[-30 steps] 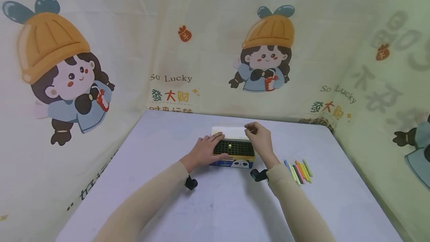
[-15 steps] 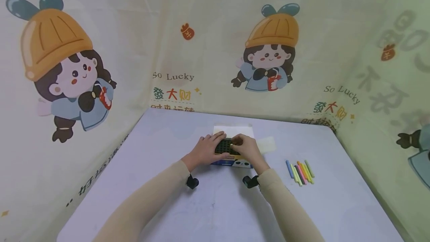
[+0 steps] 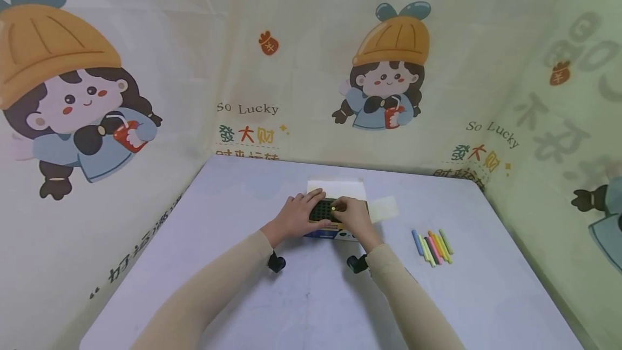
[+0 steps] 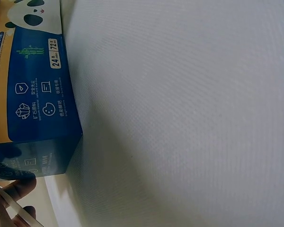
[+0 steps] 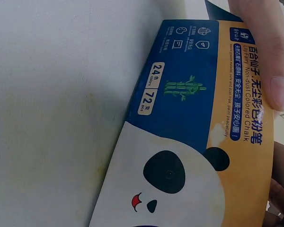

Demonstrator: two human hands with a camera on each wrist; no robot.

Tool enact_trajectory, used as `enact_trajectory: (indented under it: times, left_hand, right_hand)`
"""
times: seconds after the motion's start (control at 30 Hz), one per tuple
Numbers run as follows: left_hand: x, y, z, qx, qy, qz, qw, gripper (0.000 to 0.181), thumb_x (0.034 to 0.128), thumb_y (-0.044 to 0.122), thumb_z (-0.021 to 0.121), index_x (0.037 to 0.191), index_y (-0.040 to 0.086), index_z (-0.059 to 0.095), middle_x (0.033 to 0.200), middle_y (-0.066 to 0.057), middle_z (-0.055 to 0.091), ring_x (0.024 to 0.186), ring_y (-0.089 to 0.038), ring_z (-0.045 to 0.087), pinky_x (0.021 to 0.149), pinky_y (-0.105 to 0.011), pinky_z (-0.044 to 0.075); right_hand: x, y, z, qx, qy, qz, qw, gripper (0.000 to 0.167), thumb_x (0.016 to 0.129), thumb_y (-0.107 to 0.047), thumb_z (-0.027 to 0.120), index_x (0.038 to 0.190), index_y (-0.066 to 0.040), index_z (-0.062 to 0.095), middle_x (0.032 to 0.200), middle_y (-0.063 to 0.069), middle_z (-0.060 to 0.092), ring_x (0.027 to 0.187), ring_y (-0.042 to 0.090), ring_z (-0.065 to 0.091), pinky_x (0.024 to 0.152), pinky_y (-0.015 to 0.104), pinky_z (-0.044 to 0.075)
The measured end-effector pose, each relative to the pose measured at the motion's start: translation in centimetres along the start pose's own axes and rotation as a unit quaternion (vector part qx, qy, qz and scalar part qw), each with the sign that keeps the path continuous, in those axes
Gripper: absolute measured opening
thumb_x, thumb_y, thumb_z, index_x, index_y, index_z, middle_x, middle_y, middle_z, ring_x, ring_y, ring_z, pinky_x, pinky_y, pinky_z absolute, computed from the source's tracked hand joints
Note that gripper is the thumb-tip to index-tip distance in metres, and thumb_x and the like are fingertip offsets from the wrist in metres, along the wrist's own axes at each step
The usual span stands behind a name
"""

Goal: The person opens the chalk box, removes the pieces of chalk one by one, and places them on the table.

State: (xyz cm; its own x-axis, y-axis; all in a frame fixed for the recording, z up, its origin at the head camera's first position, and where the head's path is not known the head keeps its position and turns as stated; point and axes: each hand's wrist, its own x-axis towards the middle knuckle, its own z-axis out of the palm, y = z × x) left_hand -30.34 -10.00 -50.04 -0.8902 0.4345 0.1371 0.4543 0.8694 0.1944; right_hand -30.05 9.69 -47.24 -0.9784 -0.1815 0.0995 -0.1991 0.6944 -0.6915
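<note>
A blue and yellow chalk box [image 3: 326, 234] with a panda print lies on the white table, its lid raised at the back. Inside sits a black grid of holes [image 3: 319, 210]. My left hand [image 3: 295, 218] holds the box at its left end, with the thumb [image 5: 278, 90] over the front upper edge. Over the grid, my right hand [image 3: 355, 217] pinches a chalk stick [image 3: 333, 209], of which only a pale yellow end shows. How deep the stick sits is hidden by the fingers. The box's printed front [image 4: 42, 90] fills the left part of the left wrist view.
Several coloured chalk sticks [image 3: 432, 248] lie side by side on the table, right of the box. A white side flap [image 3: 385, 208] sticks out from the box's right end, and the white lid [image 3: 336, 187] stands behind. A printed cloth [image 3: 301, 80] encloses the table.
My right hand has come from the lid's right corner down to the grid and taken hold of the chalk standing there. The side flap now shows at the right. My left hand has stayed put.
</note>
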Motion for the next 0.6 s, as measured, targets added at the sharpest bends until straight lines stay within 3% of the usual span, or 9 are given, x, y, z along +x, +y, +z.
enact_trajectory:
  times: [0.6]
  left_hand:
    - [0.1, -0.03, -0.03, -0.001, 0.002, 0.001, 1.0, 0.091, 0.0956, 0.077, 0.047, 0.166, 0.023, 0.028, 0.172, 0.002, 0.026, 0.136, -0.034, 0.051, 0.102, -0.054, 0.043]
  right_hand:
    - [-0.13, -0.07, -0.24, -0.016, 0.004, -0.022, 0.9996, 0.012, 0.096, -0.011, 0.074, 0.107, -0.007, 0.076, 0.107, 0.01, 0.077, 0.1, 0.026, 0.072, 0.088, 0.043, 0.058]
